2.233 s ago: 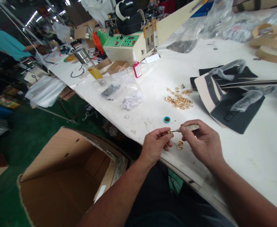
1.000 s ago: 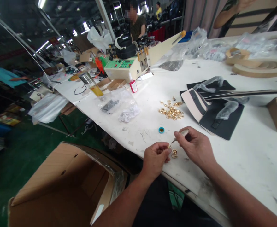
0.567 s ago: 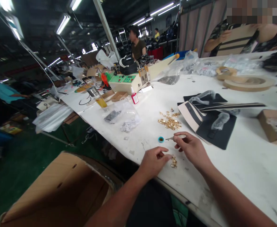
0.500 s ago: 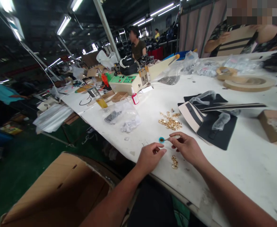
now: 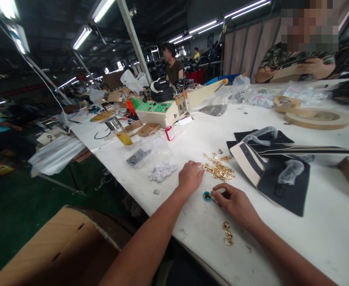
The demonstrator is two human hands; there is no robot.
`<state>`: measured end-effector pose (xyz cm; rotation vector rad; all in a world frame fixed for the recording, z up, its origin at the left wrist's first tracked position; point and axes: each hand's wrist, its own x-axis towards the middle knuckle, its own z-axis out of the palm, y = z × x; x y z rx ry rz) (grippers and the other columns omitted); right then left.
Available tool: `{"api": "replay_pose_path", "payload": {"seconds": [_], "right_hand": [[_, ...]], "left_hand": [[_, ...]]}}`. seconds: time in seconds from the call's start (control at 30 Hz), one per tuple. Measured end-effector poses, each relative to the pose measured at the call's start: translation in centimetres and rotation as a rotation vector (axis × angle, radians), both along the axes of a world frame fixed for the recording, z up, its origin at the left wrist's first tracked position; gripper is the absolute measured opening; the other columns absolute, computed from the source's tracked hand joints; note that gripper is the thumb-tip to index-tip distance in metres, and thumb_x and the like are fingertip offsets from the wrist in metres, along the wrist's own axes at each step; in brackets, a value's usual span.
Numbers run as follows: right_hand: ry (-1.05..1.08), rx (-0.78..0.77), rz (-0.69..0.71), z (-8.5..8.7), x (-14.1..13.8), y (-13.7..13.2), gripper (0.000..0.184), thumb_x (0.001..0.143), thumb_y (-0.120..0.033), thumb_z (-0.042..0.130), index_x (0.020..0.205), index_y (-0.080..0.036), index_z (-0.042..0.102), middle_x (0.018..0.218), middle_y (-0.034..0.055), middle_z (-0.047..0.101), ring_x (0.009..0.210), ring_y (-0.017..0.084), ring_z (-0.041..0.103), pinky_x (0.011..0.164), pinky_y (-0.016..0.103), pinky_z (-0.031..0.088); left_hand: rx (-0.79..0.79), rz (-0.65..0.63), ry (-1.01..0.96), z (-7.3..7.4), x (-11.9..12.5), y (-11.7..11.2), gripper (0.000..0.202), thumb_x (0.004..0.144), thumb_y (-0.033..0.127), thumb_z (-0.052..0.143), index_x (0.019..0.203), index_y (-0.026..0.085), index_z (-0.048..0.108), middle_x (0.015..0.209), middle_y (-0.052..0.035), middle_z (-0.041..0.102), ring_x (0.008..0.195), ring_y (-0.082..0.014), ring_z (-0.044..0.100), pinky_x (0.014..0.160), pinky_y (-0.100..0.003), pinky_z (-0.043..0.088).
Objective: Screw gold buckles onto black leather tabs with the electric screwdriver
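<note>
My left hand [image 5: 190, 176] reaches to the left edge of a pile of small gold metal fittings [image 5: 220, 171]. Its thumb and forefinger are drawn close together there, and whatever lies between them is too small to make out. My right hand [image 5: 234, 203] is closed on a small pale-handled tool [image 5: 221, 190], whose tip is hidden by the fingers. Just left of those fingers stands a little round blue container [image 5: 206, 196] with something dark inside. Nearer the table's front edge lies a short row of gold metal fittings [image 5: 227, 234].
Right of the pile lie black and beige panels [image 5: 284, 186] with plastic-wrapped parts. Behind them are tape rolls [image 5: 319, 118]. A green-topped machine [image 5: 158, 111], a red bottle [image 5: 169, 133] and a plastic bag [image 5: 150, 155] stand left. A cardboard box [image 5: 58, 242] is below; a person sits opposite.
My left hand has moved forward from beside the blue container to the gold pile. The right hand stays by the container with the tool. The view has tilted up slightly; the person opposite has lowered the panel.
</note>
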<state>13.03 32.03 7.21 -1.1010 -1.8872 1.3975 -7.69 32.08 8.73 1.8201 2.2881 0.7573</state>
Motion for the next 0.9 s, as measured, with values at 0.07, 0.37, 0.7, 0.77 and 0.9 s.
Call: {"api": "replay_pose_path", "payload": {"seconds": [0.07,0.37,0.7,0.77,0.9], "right_hand": [[0.009,-0.023,-0.005,0.2,0.0,-0.1,0.038,0.091,-0.059,0.068,0.101,-0.023,0.076,0.065,-0.0009,0.064,0.059,0.018,0.055,0.052,0.029,0.034],[0.003,-0.099,-0.051,0.5,0.4,0.1,0.044,0.091,-0.064,0.066,0.103,-0.023,0.076,0.064,-0.002,0.061,0.06,0.019,0.057,0.058,0.031,0.041],[0.073,-0.152,-0.08,0.6,0.5,0.0,0.046,0.088,-0.065,0.07,0.102,-0.021,0.074,0.063,-0.0022,0.062,0.06,0.019,0.056,0.058,0.031,0.04],[0.082,-0.151,-0.08,0.6,0.5,0.0,0.045,0.088,-0.065,0.071,0.102,-0.022,0.074,0.064,-0.0024,0.062,0.06,0.018,0.056,0.058,0.03,0.041],[0.149,-0.193,-0.093,0.9,0.8,0.2,0.047,0.086,-0.065,0.073,0.101,-0.021,0.073,0.062,-0.0012,0.065,0.06,0.018,0.057,0.06,0.031,0.043]], "left_hand": [[-0.029,-0.012,0.045,-0.3,-0.2,1.1,0.029,0.1,0.033,0.064,0.126,0.024,0.073,0.122,-0.0106,0.069,0.12,-0.0293,0.061,0.097,-0.039,0.05],[-0.041,-0.027,0.074,-0.6,-0.9,2.6,0.011,0.098,0.033,0.071,0.106,0.026,0.075,0.11,-0.0041,0.071,0.107,-0.0228,0.065,0.086,-0.032,0.049],[-0.009,-0.084,0.084,-0.9,-0.9,1.8,0.02,0.097,0.019,0.063,0.113,0.026,0.072,0.108,-0.0041,0.072,0.108,-0.024,0.063,0.091,-0.034,0.049],[-0.02,-0.122,0.072,-0.8,-1.0,1.8,0.021,0.098,0.021,0.062,0.114,0.029,0.074,0.11,-0.004,0.071,0.111,-0.0245,0.062,0.092,-0.034,0.049],[-0.036,-0.138,0.002,-0.5,-1.5,2.1,0.017,0.097,0.02,0.062,0.106,0.028,0.075,0.105,-0.0034,0.07,0.106,-0.0234,0.063,0.091,-0.034,0.049]]}}
